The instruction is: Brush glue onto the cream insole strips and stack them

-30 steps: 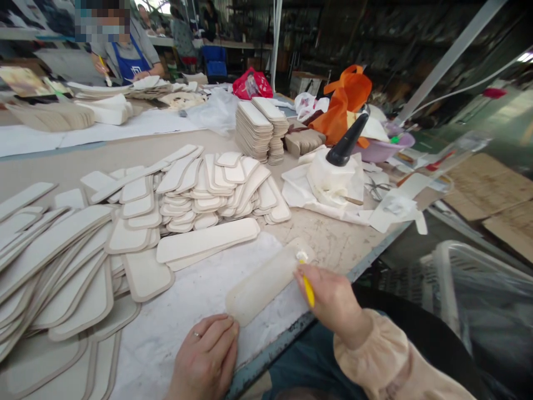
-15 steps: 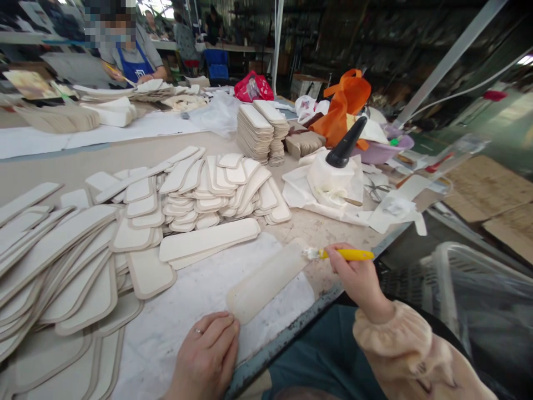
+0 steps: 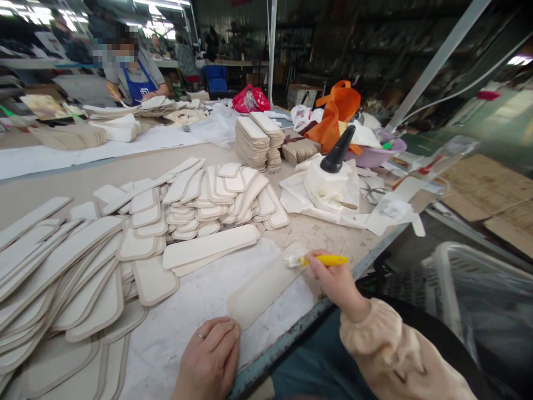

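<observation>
A long pale strip piece [image 3: 266, 286] lies slantwise on white paper [image 3: 195, 316] at the table's near edge. My left hand [image 3: 208, 358], a ring on one finger, rests flat with its fingertips on the strip's near end. My right hand [image 3: 333, 280] pinches a yellow-handled brush [image 3: 320, 260]. The brush's white bristles touch the strip's far end.
Many cream pieces with tan borders [image 3: 83, 266] fan out at left and centre. Stacks of strips [image 3: 258, 139] stand behind. A wrapped glue pot with a black nozzle [image 3: 333, 172], scissors [image 3: 372, 194] and an orange bag [image 3: 337, 111] sit at right. Another person [image 3: 133, 78] works at the far end.
My right hand turned the brush from pointing down to lying sideways, swung out past the strip's end, then came back left onto it. My left hand stayed put.
</observation>
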`<state>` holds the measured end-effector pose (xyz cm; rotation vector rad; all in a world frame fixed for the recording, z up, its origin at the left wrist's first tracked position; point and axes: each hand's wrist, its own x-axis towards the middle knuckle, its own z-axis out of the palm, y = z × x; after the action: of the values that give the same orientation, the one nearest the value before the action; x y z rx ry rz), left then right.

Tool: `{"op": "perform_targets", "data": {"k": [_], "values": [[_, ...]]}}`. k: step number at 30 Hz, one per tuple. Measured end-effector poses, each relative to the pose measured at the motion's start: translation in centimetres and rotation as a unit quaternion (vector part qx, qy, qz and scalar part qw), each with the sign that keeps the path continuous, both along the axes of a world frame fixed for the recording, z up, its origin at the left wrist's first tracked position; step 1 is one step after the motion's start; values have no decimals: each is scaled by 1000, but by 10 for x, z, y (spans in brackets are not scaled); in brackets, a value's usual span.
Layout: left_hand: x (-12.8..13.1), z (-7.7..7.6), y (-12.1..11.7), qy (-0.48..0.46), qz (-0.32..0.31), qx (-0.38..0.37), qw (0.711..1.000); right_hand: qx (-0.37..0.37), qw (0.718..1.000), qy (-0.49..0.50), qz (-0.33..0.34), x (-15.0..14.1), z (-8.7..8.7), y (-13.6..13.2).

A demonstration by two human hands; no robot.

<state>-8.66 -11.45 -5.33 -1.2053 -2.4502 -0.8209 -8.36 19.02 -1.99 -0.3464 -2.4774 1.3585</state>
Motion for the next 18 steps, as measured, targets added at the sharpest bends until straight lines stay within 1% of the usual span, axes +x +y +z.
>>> {"op": "perform_targets", "data": {"k": [1, 2, 3, 4, 5, 7, 8, 9, 10, 11, 13, 14, 16, 17, 18], "values": [[0, 0, 1, -3, 3, 2, 1000, 18, 999, 9, -36, -4, -3, 11], [1, 1, 1, -7, 6, 3, 1000, 42, 997, 21, -56, -6, -5, 19], [2, 2, 2, -15, 12, 5, 1000, 70, 995, 37, -61, -7, -8, 22], [3, 3, 3, -24, 16, 5, 1000, 99, 992, 55, -52, -6, -10, 21], [5, 3, 4, -33, 19, 5, 999, 126, 989, 72, -25, -3, -12, 16], [8, 5, 6, -50, 27, -1, 998, 158, 981, 91, 66, 7, -14, 0], [9, 6, 6, -58, 31, -6, 998, 159, 976, 92, 116, 12, -14, -9], [10, 8, 6, -66, 34, -13, 997, 149, 973, 95, 148, 18, -13, -16], [9, 10, 6, -77, 35, -19, 996, 135, 973, 101, 156, 23, -11, -21], [7, 13, 5, -91, 34, -24, 995, 121, 976, 111, 141, 27, -9, -23], [-3, 21, -1, -119, 31, -35, 992, 103, 984, 132, 64, 33, -6, -20], [-12, 27, -5, -119, 35, -48, 991, 96, 986, 135, 21, 36, -5, -15], [-39, 39, -15, -87, 62, -85, 991, 76, 990, 114, -40, 42, -5, -3], [-56, 45, -20, -53, 82, -115, 989, 62, 992, 97, -58, 45, -7, 3], [-74, 50, -24, -37, 97, -126, 987, 50, 993, 83, -70, 50, -9, 8]]}}
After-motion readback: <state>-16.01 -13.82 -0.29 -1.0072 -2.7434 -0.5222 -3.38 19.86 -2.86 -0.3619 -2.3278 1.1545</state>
